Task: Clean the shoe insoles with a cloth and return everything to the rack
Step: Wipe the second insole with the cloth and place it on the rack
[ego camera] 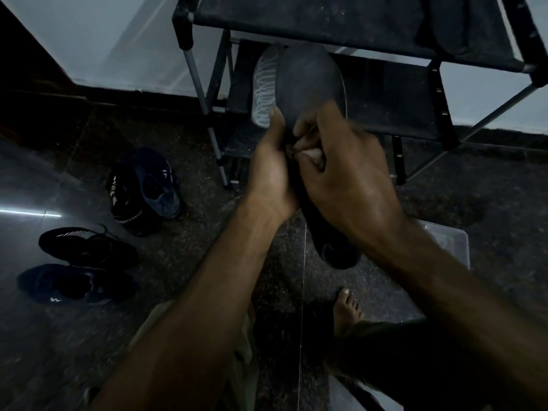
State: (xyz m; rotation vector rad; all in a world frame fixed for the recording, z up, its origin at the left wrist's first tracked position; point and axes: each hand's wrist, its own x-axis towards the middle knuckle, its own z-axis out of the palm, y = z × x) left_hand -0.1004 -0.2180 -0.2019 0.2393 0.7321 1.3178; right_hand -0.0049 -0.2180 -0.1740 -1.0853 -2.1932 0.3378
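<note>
Left hand (271,170) grips 2 insoles (308,84) together at mid-length, steadying them upright before rack (385,96). Right hand (341,170) pinches dark fabric, likely cloth, against front insole for wiping; cloth itself unclear. 4 shoes (145,188) lie on floor, well left of hands.

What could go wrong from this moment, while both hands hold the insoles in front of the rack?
1. The left hand and right hand grip two dark insoles together near the middle; the patterned one behind might slip out.
2. The picture is dark, so remaining dirt may be missed.
3. Four shoes lie on the floor near a bare foot; the person might trip when reaching for the rack.
</note>
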